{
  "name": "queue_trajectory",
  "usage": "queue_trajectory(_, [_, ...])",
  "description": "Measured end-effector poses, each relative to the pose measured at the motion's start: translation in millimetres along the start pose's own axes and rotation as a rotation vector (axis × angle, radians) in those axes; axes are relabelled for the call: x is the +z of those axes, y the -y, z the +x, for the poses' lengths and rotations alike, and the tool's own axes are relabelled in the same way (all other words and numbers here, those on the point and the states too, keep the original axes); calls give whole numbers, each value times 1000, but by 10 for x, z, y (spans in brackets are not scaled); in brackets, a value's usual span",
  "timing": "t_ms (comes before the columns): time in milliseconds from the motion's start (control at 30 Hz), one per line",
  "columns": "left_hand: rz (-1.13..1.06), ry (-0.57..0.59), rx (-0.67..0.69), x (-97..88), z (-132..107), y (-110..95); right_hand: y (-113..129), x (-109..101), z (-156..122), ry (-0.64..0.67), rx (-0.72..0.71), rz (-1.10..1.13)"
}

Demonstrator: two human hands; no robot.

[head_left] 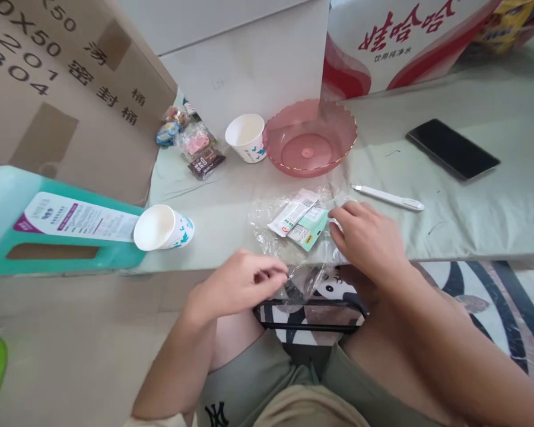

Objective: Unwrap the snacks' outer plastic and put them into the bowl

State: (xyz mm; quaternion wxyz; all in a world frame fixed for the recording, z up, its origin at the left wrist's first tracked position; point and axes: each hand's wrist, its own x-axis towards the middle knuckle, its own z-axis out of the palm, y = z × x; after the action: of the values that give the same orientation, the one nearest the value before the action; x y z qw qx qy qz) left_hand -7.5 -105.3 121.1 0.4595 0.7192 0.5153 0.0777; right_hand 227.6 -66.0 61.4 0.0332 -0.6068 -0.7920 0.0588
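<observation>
A clear plastic bag (pixel 267 216) is spread on the table's front part and hangs over the edge. On it, or in it, lie a white packet (pixel 294 210) and a mint-green packet (pixel 309 230), partly overlapping. My left hand (pixel 244 281) pinches the bag's hanging lower part between thumb and fingers, just off the edge. My right hand (pixel 367 234) is at the right side of the packets, fingers curled and pressed together by the bag's right edge. What its fingertips hold is hard to see. Right behind that hand lies a white utility knife (pixel 387 197).
A pink scalloped bowl (pixel 311 155) and a paper cup (pixel 245 139) stand at the back. Another paper cup (pixel 162 228) is near the left front edge. Wrapped snacks (pixel 198 145) lie beside the cardboard box (pixel 71 65). A black phone (pixel 453 148) rests at right.
</observation>
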Motion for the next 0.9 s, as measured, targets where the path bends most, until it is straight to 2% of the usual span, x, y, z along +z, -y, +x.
queue_trajectory(33, [-37, -87, -3, -41, 76, -63, -12, 43, 20, -53, -78, 17])
queue_trajectory(67, [16, -178, 5, -83, 186, -100, -22, 99, 45, -87, -173, 39])
queue_trajectory(167, [345, -376, -35, -186, 641, -7, -23, 301, 147, -82, -411, 105])
queue_trajectory(200, [436, -396, -84, -209, 795, 86, -13, 361, 187, -64, -443, 117])
queue_trajectory(233, [499, -367, -155, -228, 930, 196, 1, 410, 227, -39, -458, 126])
queue_trajectory(300, [523, -243, -281, -257, 1121, 423, 34, 466, 299, 9, -475, 142])
queue_trajectory(367, [380, -156, -300, -271, 1200, 591, 65, 469, 347, 16, -486, 147])
queue_trajectory(433, [170, -154, -267, -263, 1190, 665, 93, 445, 367, -6, -480, 140])
queue_trajectory(667, [-673, -255, -254, -147, 1080, 589, 133, 412, 343, -48, -422, 201])
queue_trajectory(767, [-824, -288, -279, -142, 1104, 662, 50, 450, 360, -24, -426, 361])
queue_trajectory(900, [-851, -282, -293, -201, 1105, 789, -115, 463, 429, -14, -473, 625])
